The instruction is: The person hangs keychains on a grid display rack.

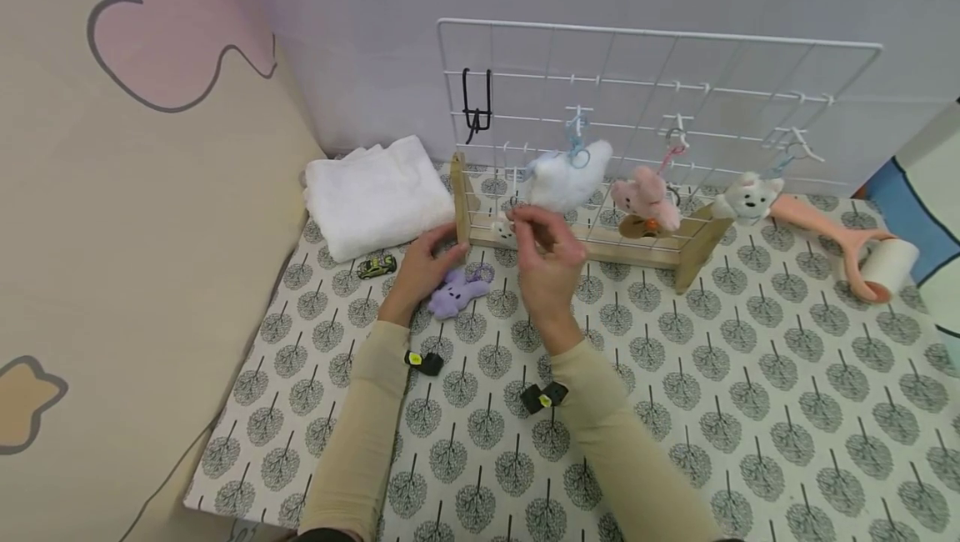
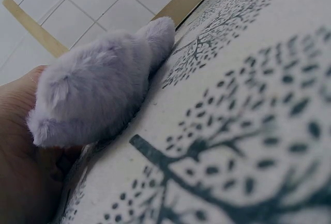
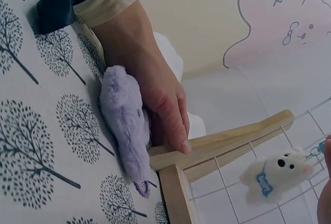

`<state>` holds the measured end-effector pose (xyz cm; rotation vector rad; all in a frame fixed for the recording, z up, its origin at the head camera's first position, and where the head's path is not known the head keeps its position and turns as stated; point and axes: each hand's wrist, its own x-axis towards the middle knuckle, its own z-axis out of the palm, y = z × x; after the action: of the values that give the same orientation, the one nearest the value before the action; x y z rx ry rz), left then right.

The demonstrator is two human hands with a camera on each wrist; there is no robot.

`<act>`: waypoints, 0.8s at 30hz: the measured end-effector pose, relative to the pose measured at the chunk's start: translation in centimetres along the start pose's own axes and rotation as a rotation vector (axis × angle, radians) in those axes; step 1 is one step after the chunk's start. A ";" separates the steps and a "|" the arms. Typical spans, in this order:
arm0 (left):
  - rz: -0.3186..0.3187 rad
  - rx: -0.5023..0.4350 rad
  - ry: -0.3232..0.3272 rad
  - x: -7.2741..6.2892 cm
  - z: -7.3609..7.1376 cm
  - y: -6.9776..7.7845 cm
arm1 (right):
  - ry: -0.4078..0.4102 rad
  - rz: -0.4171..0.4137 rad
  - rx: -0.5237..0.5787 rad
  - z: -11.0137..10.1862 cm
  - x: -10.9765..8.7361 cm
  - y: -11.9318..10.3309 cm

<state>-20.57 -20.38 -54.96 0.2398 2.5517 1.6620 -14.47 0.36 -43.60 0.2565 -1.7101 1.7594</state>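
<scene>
My right hand (image 1: 553,271) pinches the blue clasp (image 3: 316,150) of a small white plush dog keychain (image 3: 274,177) at the left part of a white wire grid rack (image 1: 660,34). The dog, with a blue bone-shaped tag, hangs below the fingertips, in front of the wires. At the rack's left end, my left hand (image 1: 423,271) holds the wooden foot (image 1: 461,204), thumb in front and the other fingers mostly hidden behind. Beside that hand, a purple plush keychain (image 1: 450,298) lies on the tablecloth; it blocks much of the left wrist view.
From hooks on the rack hang a fluffy white plush (image 1: 573,179), a pink plush (image 1: 645,196) and a white bear plush (image 1: 748,198). A black hook (image 1: 477,118) sits upper left. A folded white towel (image 1: 382,196), toy car (image 1: 377,267) and lint roller (image 1: 892,268) lie around the rack.
</scene>
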 end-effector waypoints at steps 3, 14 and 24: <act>0.001 0.000 -0.001 0.0 0.0 0.0 | 0.022 -0.003 0.019 0.4 -0.1 0.2; 0.013 -0.023 -0.009 0.1 0.0 0.1 | 0.083 0.032 0.077 0.8 0.2 0.9; -0.001 -0.025 -0.010 0.1 0.1 0.0 | 0.066 0.094 0.129 0.9 0.1 1.6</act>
<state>-20.65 -20.31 -54.97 0.2444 2.5225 1.6865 -15.74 -0.30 -44.77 0.1749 -1.5879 1.9282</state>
